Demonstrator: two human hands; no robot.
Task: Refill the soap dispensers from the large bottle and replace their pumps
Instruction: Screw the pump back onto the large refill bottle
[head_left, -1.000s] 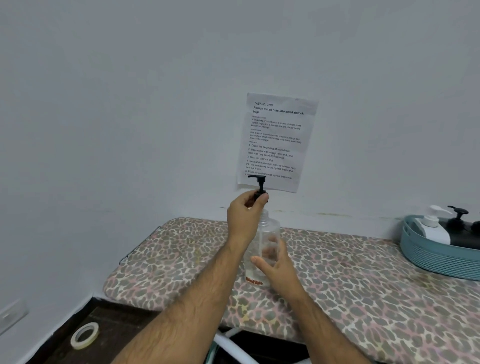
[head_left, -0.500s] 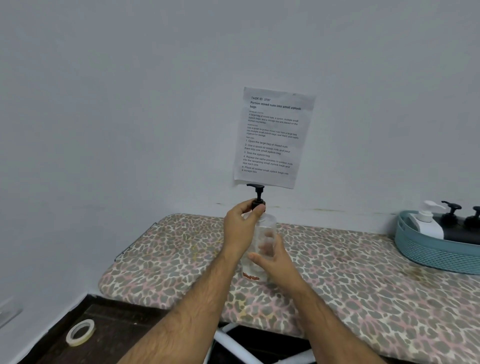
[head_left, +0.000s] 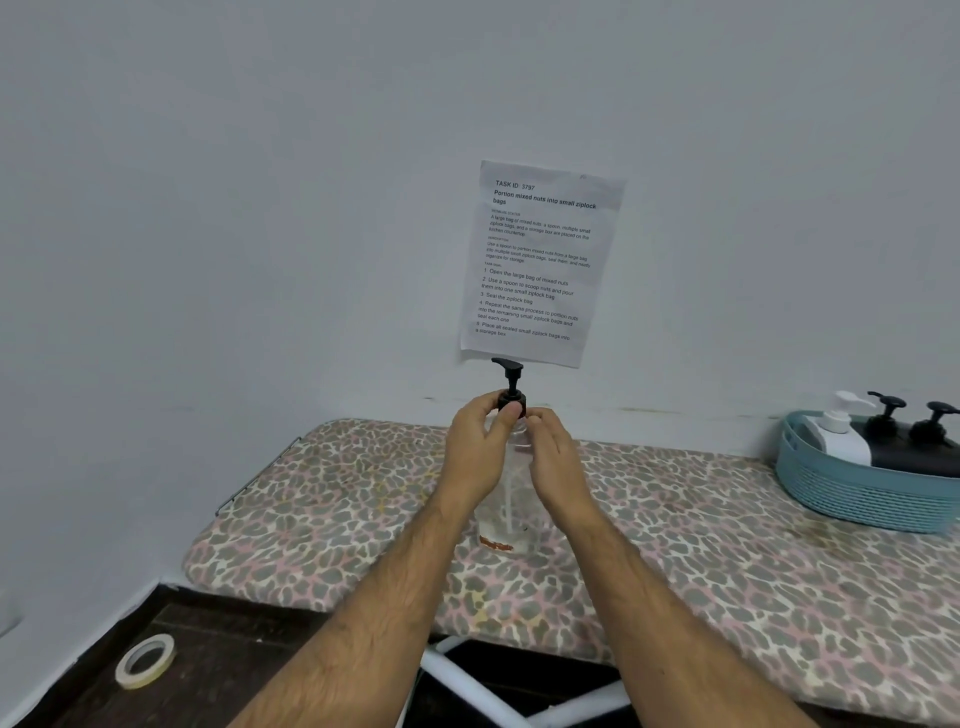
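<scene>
Standing upright on the leopard-print counter, near its left end, is a clear soap dispenser with a black pump at its neck. The left hand curls around the pump's collar, thumb and fingers pinching it. The right hand comes in from the other side, its fingertips at the collar and neck, the remaining fingers loosely bent; how firmly it grips I cannot tell. A thin reddish residue sits at the bottle's bottom. On the wall just behind hangs a printed sheet. Far right on the counter, a teal basket holds a white pump bottle and black pump bottles. A tape roll lies on the dark floor at near left.
</scene>
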